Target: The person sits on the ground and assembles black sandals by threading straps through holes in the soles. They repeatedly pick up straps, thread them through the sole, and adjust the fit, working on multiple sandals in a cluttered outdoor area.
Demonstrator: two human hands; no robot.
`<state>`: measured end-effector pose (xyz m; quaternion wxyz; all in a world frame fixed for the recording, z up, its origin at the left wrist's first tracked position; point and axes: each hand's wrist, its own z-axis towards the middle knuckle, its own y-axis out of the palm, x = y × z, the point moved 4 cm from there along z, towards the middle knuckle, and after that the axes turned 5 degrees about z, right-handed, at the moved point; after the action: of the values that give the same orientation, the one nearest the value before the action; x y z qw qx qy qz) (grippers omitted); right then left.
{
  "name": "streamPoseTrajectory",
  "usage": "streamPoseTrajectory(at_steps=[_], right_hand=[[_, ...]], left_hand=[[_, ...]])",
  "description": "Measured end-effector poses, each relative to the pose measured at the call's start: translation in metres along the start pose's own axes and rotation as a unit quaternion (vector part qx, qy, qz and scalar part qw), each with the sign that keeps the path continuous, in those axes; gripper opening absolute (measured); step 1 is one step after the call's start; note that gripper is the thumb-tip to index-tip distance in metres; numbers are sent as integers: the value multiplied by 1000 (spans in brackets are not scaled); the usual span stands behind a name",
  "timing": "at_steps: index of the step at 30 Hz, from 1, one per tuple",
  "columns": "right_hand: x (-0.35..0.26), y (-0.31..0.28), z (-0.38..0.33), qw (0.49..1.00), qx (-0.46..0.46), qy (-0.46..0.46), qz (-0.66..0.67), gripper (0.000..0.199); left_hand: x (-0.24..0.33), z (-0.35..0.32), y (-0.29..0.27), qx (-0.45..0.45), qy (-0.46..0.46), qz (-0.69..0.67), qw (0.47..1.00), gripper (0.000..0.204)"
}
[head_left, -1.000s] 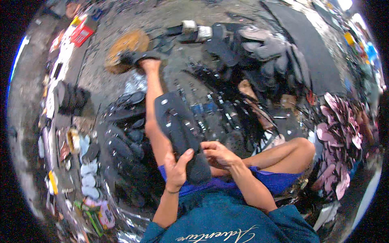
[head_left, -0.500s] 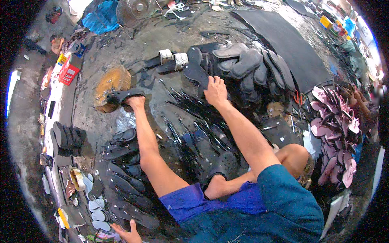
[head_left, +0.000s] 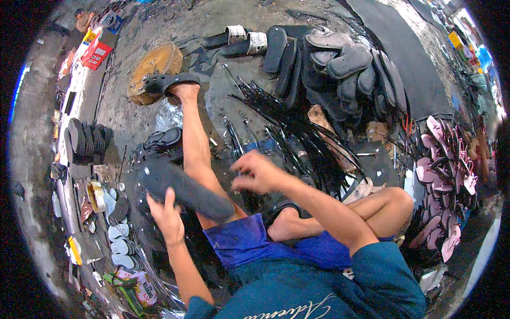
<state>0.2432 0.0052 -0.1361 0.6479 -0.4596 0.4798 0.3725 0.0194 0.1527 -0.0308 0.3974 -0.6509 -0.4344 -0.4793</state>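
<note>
A dark grey sandal sole [head_left: 186, 190], smeared by motion, slants above my outstretched leg. My left hand [head_left: 167, 215] grips it along its lower edge, thumb raised against it. Over the middle of my lap hovers my right hand [head_left: 260, 173], blurred, its fingers half bent and apart with nothing visible between them. It is apart from the sole, close to a bundle of glossy black strips [head_left: 297, 125] on the floor. Beyond them lies a heap of grey and black soles [head_left: 348, 64], some standing on edge.
A round wooden block [head_left: 154, 64] touches my clog-shod foot [head_left: 170, 83]. White-strapped slides [head_left: 249, 45] lie at the far middle, a black sheet [head_left: 411, 58] at the far right. Pink sandals [head_left: 441, 175] are piled on the right; black soles [head_left: 85, 141] stand left.
My right hand has come back from the sole heap toward my lap. My left hand has risen from the lower edge and now holds a sole. The view has shifted.
</note>
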Motion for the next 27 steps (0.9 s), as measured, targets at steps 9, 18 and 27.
streamPoseTrajectory(at_steps=[9, 18, 27], right_hand=[[93, -94, -42, 895, 175, 335, -238, 25], [14, 6, 17, 978, -61, 197, 20, 29], [80, 7, -20, 917, -15, 125, -378, 25]], left_hand=[[-18, -89, -29, 18, 181, 409, 894, 63], [-40, 38, 80, -103, 54, 48, 992, 46], [3, 42, 59, -28, 158, -56, 986, 23]])
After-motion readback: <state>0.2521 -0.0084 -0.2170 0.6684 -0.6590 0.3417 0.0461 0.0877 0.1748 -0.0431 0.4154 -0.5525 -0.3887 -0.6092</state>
